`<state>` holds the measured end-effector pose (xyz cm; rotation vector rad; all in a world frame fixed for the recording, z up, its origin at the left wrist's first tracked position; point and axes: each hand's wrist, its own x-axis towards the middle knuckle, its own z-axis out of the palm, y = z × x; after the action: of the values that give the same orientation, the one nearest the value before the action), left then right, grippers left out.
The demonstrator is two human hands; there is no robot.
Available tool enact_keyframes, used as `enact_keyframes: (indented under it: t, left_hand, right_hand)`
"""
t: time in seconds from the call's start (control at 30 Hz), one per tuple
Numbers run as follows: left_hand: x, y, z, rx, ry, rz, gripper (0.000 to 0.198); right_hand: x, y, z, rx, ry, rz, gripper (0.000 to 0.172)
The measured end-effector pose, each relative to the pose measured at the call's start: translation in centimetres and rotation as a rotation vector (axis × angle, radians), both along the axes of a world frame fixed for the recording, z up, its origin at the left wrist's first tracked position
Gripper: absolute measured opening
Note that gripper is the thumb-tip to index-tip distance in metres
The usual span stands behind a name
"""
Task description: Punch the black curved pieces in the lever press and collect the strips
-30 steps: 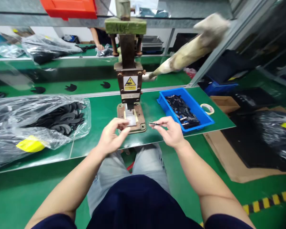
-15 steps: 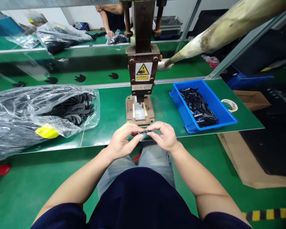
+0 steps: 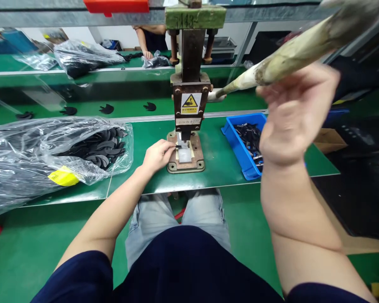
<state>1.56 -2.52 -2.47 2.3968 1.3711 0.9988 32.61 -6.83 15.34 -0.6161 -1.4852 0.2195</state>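
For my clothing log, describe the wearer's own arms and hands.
Dark navy short sleeves leave the forearms bare. The left hand and right hand are ungloved, with no watch or bracelet showing. Motion blur softens the right hand's detail.

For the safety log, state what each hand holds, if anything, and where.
Left hand: small dark part, pinched by its left end. Right hand: at the lever; gripping can't be told.
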Motion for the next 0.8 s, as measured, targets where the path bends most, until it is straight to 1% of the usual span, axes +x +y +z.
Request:
enact_keyframes:
  t: [0.03, 0.07, 0.1, 0.13, 0.17, 0.2, 0.27, 0.33, 0.4, 0.47, 0.53, 0.6, 0.7, 0.8]
  left_hand:
    - [0.2, 0.6, 0.0, -0.011, 0.068, 0.003, 0.026]
    - [0.5, 1.0, 0.1, -0.018, 0.135, 0.002, 0.028]
    - [0.8, 1.3, 0.2, -0.020, 0.201, -0.004, 0.029]
    - [1.1, 1.4, 0.4, -0.014, 0.262, -0.015, 0.031]
    - [1.3, 1.5, 0.5, -0.006, 0.317, -0.031, 0.033]
    - [1.5, 1.6, 0.7, 0.004, 0.361, -0.050, 0.035]
    - [1.6, 1.7, 0.8, 0.024, 0.406, -0.084, 0.038]
    - [1.5, 1.8, 0.8, 0.037, 0.399, -0.100, 0.038]
    - [1.4, 1.9, 0.5, 0.049, 0.364, -0.107, 0.037]
    - [1.4, 2.0, 0.2, 0.056, 0.328, -0.113, 0.035]
    - [1.4, 1.9, 0.0, 0.057, 0.304, -0.120, 0.033]
    - [1.6, 1.8, 0.0, 0.051, 0.289, -0.122, 0.032]
    - [1.5, 1.8, 0.3, 0.036, 0.265, -0.126, 0.032]
    - [0.6, 1.6, 0.7, -0.005, 0.268, -0.091, 0.030]
  right_hand:
    - [-0.5, 0.0, 2.1, 0.010, 0.003, 0.033, 0.065]
    - [-1.2, -0.1, 3.9, 0.002, -0.018, 0.055, 0.062]
    - [-1.9, -0.2, 5.1, 0.001, -0.039, 0.085, 0.059]
    - [-2.6, -0.3, 6.0, 0.006, -0.046, 0.114, 0.055]
    - [-3.2, -0.3, 6.3, 0.011, -0.042, 0.136, 0.050]
    - [-3.7, -0.4, 6.2, 0.017, -0.026, 0.151, 0.044]
    - [-4.2, -0.6, 5.0, 0.026, 0.025, 0.150, 0.034]
    - [-4.3, -1.3, 2.9, 0.047, 0.046, 0.143, 0.026]
    - [-3.9, -2.6, 0.3, 0.063, 0.000, 0.126, 0.028]
    - [-3.5, -4.0, -2.4, 0.024, -0.099, 0.075, 0.029]
    - [-3.0, -5.1, -4.8, -0.020, -0.189, 0.017, 0.024]
    - [-2.8, -5.6, -6.6, -0.015, -0.225, -0.006, 0.019]
    - [-2.9, -5.3, -8.2, 0.052, -0.188, -0.021, 0.017]
    - [-3.4, -4.5, -8.6, 0.086, -0.111, -0.036, 0.018]
